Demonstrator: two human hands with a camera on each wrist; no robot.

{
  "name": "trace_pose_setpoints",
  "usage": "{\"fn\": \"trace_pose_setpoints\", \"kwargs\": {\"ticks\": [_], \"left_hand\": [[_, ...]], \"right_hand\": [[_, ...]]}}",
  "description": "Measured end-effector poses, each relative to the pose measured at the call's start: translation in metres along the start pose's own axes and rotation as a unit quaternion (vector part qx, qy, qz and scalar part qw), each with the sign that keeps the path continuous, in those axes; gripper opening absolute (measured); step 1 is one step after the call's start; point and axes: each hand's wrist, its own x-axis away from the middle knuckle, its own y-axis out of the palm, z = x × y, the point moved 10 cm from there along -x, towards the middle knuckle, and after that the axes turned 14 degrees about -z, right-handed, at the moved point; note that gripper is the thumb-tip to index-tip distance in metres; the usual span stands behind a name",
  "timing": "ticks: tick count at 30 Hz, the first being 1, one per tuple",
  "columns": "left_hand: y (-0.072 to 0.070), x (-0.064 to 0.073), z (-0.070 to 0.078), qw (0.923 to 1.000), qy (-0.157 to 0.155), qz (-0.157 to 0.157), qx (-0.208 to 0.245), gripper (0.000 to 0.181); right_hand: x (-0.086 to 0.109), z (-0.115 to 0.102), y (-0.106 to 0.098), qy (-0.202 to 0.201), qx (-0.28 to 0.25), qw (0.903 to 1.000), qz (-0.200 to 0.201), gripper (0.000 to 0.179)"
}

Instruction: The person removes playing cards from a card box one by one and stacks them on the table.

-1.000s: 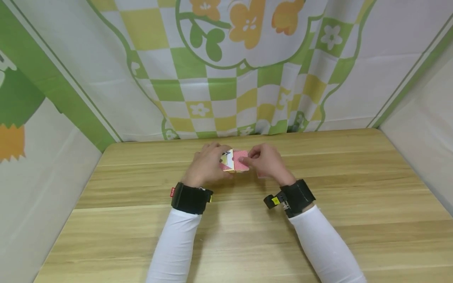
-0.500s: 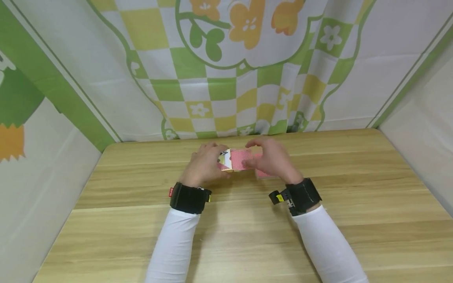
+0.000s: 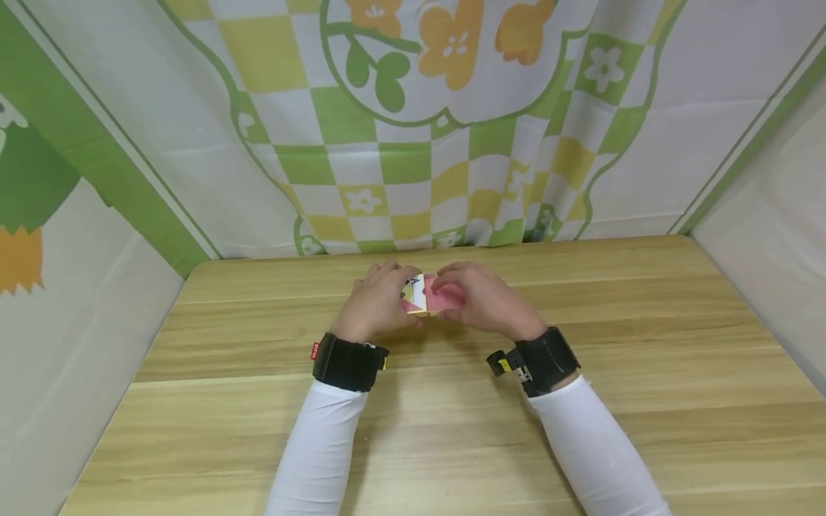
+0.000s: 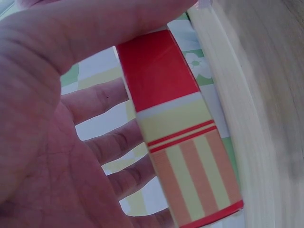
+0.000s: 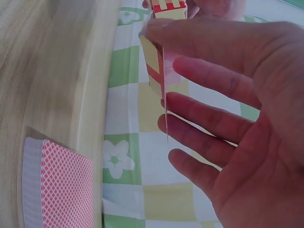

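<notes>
In the head view my left hand point(image 3: 379, 301) grips a playing-card box point(image 3: 414, 292) with an "A" on its front. The left wrist view shows its red and striped narrow side point(image 4: 180, 137) between thumb and fingers. A red-patterned playing card point(image 3: 439, 295) sticks out of the box's right end. My right hand point(image 3: 487, 299) holds this card, fingers at its far edge and thumb at its near edge. In the right wrist view the card is a thin line seen edge-on, beside a cream box flap point(image 5: 153, 66) with a red band.
A stack of red-backed playing cards point(image 5: 67, 185) lies on the wooden table point(image 3: 413, 430) near my right hand; in the head view that hand hides it. A green, yellow and white checked curtain point(image 3: 413, 165) hangs behind the table's far edge.
My right hand loosened from the card and drew back to the right, uncovering part of the stack, then came left again around the card. The left hand and box have barely shifted.
</notes>
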Motion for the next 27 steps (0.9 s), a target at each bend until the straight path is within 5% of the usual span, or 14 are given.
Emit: {"fn": "trace_pose_setpoints", "kwargs": {"ticks": [20, 27], "left_hand": [[-0.004, 0.003, -0.005, 0.9999, -0.011, 0.0, 0.004, 0.08], [-0.003, 0.004, -0.009, 0.9998, -0.021, -0.004, -0.003, 0.079]], "right_hand": [[0.01, 0.007, -0.011, 0.009, 0.002, 0.9999, -0.013, 0.028], [0.017, 0.018, -0.019, 0.057, -0.007, 0.9983, 0.005, 0.033]]}}
